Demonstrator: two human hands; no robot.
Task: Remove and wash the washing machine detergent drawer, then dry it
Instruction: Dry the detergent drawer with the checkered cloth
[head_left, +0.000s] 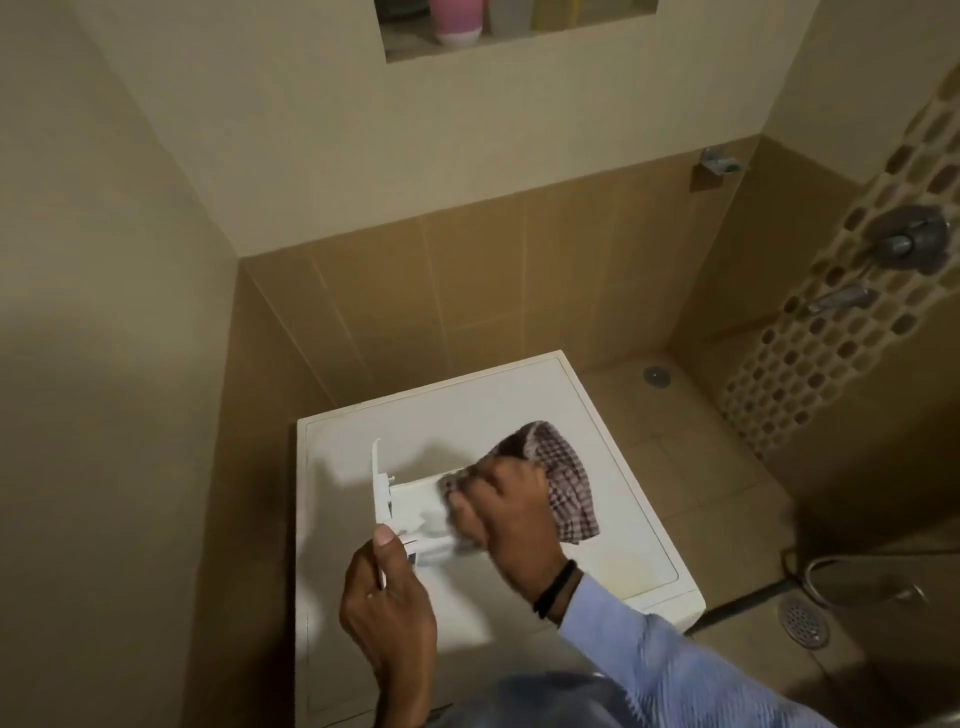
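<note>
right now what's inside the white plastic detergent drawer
The right hand presses a maroon-and-white checked cloth into the white plastic detergent drawer. Near its front panel a bare white compartment shows; the rest of the inside is covered by cloth and hand.

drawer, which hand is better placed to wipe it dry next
Right, likely. The right hand grips the checked cloth, pressed into the drawer, while the left hand holds the drawer's front panel, steadying it over the washing machine.

Machine top (467, 410) free on far side of drawer (415, 501) and cloth (563, 467), wall (130, 364) close left, tiled wall (493, 280) far, floor (701, 452) open right.
</note>
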